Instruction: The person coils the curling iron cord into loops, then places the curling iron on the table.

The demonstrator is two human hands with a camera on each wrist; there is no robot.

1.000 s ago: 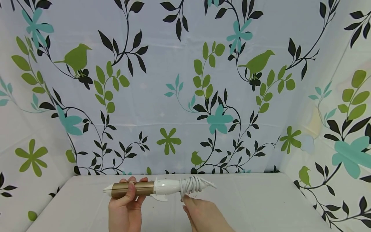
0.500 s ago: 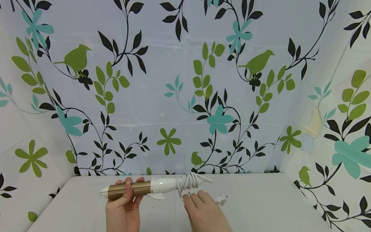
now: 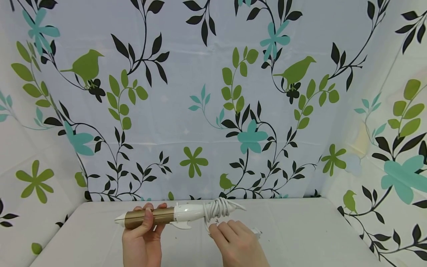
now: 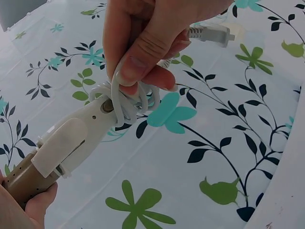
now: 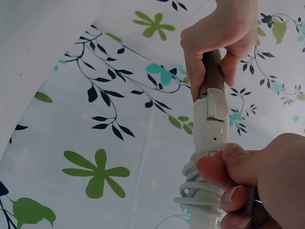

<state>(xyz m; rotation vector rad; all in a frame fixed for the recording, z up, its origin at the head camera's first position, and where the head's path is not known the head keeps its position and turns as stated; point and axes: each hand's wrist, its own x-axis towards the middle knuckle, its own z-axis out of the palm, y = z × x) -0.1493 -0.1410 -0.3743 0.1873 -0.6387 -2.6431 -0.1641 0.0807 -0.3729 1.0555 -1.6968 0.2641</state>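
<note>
A curling iron (image 3: 188,213) with a gold barrel and white handle is held level above the table in the head view. My left hand (image 3: 141,237) grips it round the gold barrel, thumb in front. White cord (image 3: 218,208) is wound in several loops round the handle's right end. At those loops my right hand (image 3: 238,243) pinches a strand of the cord between thumb and forefinger, as the left wrist view shows. The plug (image 4: 212,34) sticks out past the right hand, which mostly hides it in the head view. A white clamp lever (image 5: 218,104) sits beside the barrel.
A white table (image 3: 300,230) lies under both hands. Behind it and at both sides hangs a pale curtain (image 3: 166,122) printed with leaves, birds and flowers. The table's far edge meets the curtain just beyond the curling iron.
The curling iron and left hand have shifted slightly left. My right hand has turned, knuckles up, at the cord. The plug came into view beside it, then became mostly hidden again.
</note>
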